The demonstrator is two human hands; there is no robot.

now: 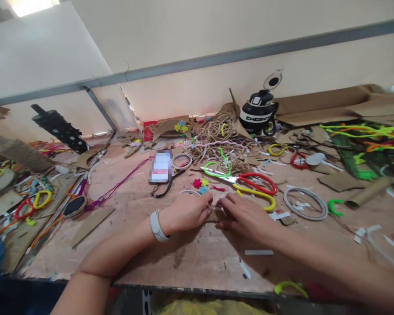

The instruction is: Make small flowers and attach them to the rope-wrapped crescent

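My left hand (pixel 187 212) and my right hand (pixel 244 214) meet at the middle of the wooden table (pixel 197 258), both pinching a small brown cardboard piece (pixel 216 215) that lies between them on the tabletop. A white band sits on my left wrist. Just beyond my hands lie scissors (pixel 249 181) with red and yellow handles, and small felt flowers (pixel 201 183).
A phone (pixel 160 166) with a cord lies further back. A heap of jute twine (pixel 223 140) and a black bottle (pixel 259 113) stand at the rear. A white ring (pixel 305 203) lies right. Pipe cleaners (pixel 367 135), cardboard scraps and other scissors (pixel 33 203) crowd both sides.
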